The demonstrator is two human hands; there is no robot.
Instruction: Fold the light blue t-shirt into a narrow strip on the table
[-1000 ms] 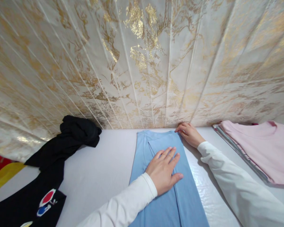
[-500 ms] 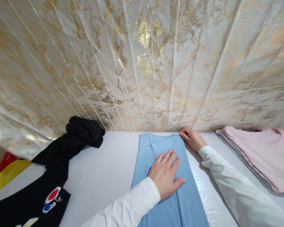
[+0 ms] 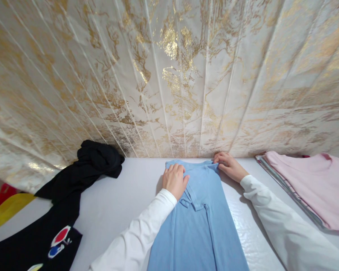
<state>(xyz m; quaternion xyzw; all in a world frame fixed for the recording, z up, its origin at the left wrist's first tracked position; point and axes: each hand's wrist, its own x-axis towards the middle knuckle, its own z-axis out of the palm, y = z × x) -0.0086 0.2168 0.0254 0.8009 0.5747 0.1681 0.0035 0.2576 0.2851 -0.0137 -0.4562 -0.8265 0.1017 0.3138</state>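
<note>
A light blue shirt (image 3: 196,237) lies on the white surface in front of me, its sides folded inward, with a sleeve bunched near the middle. My left hand (image 3: 175,180) bends its fingers over the shirt's upper left part, close to the top edge; its fingertips are partly hidden, and it looks closed on the cloth. At the upper right corner my right hand (image 3: 228,165) pinches the fabric, which rises in a small fold at the fingers.
To the right sits a stack of folded clothes, a pink shirt (image 3: 313,188) on top. On the left a black garment (image 3: 56,222) with a coloured print lies crumpled, near a yellow cloth (image 3: 11,209) and a red item (image 3: 2,195). A gold-patterned curtain (image 3: 180,94) hangs behind the white surface (image 3: 115,214).
My left hand has moved from flat on the shirt's middle up to its upper left, fingers now bent. The sleeve has become bunched. My right hand stays at the corner, the cloth there now slightly lifted.
</note>
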